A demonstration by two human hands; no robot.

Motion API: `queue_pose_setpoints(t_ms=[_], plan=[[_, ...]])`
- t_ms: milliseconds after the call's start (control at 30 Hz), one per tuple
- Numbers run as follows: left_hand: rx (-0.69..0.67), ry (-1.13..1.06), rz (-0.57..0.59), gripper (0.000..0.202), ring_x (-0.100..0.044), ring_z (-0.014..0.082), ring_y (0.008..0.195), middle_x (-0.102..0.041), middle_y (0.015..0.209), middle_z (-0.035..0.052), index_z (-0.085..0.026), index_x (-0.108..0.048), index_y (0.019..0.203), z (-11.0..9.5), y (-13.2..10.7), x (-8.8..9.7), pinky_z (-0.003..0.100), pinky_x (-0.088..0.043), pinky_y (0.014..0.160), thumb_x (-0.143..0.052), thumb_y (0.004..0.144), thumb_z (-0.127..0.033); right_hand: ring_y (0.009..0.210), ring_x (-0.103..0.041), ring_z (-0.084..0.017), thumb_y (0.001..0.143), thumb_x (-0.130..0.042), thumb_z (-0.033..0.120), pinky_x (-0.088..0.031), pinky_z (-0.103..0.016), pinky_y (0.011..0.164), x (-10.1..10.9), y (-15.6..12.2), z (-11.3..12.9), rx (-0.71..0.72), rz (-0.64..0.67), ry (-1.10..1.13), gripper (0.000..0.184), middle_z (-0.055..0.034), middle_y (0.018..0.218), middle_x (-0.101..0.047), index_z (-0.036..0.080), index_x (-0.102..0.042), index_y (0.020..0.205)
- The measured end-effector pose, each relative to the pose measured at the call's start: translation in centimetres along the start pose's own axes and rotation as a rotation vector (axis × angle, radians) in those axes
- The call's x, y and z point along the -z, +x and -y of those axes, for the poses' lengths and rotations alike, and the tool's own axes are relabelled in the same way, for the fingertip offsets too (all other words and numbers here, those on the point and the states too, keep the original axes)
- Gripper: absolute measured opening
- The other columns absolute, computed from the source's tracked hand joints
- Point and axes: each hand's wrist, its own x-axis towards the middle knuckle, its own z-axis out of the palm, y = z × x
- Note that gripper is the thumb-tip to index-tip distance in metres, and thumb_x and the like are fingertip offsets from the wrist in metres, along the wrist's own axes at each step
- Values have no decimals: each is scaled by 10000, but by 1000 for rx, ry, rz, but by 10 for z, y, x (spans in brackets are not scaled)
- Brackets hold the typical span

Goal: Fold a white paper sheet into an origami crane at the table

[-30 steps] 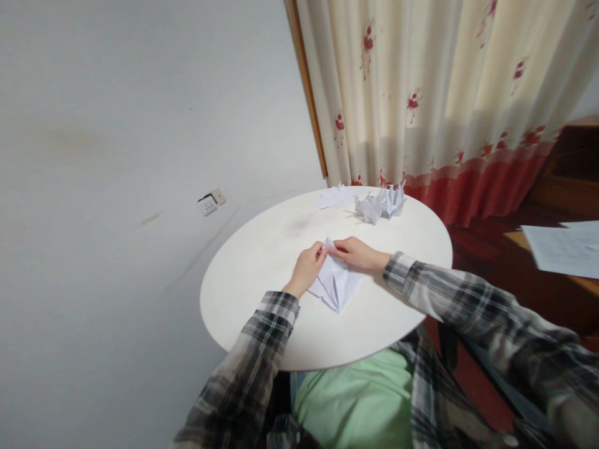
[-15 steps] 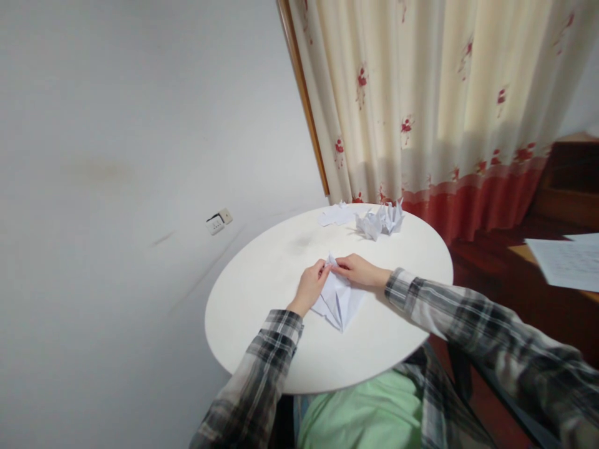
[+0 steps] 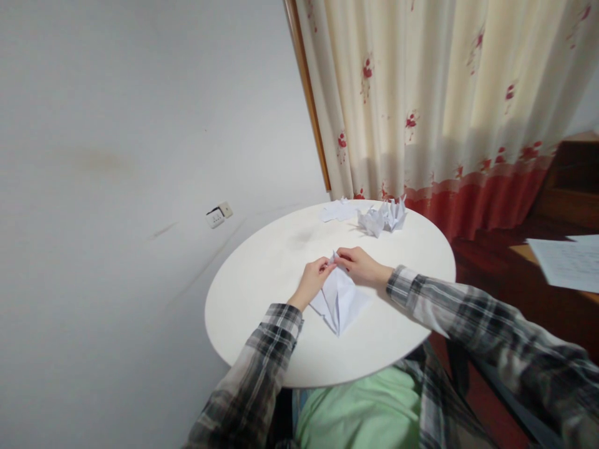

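A white folded paper (image 3: pixel 340 299) lies on the round white table (image 3: pixel 262 274), shaped like a kite with its point toward me. My left hand (image 3: pixel 312 280) pinches the paper's far tip from the left. My right hand (image 3: pixel 361 267) pinches the same tip from the right, fingers pressed together. Both hands meet at the top of the paper. Plaid sleeves cover both forearms.
Folded paper figures (image 3: pixel 384 218) and flat paper pieces (image 3: pixel 336 212) lie at the table's far edge. A cream curtain with red flowers (image 3: pixel 421 100) hangs behind. The white wall with a socket (image 3: pixel 218 214) is on the left. Sheets of paper (image 3: pixel 566 262) rest on dark wooden furniture at right.
Both hands have stayed pinched on the paper's far tip; the paper's right flap looks slightly wider. The view has shifted a little.
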Motion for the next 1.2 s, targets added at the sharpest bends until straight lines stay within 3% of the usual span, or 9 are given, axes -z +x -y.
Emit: queue_pose_setpoints(t_ms=[400,700,1200], plan=[[26,-76,25,289,-453,89,556,-550,596,-8,-119,-612,736,-2,-1,-2,200,-350,529,-511,719,-389,510,-312,-62,766,-445,290,-232,-183,484,0,-1,0,-16,-35,93,228,56,506,-362,138,-496,603],[30,-94,21,247,-458,85,554,-544,595,-8,-116,-606,729,2,0,-4,196,-344,526,-510,718,-343,570,-432,-72,734,-493,242,-334,-181,562,5,0,7,-11,9,141,164,8,668,-557,128,-598,788],[26,-143,44,266,-370,57,511,-438,544,-42,-112,-566,674,-1,-1,-4,183,-280,483,-514,707,-370,572,-397,-72,780,-416,266,-307,-180,536,3,0,7,-21,-68,173,219,21,609,-496,123,-556,690]])
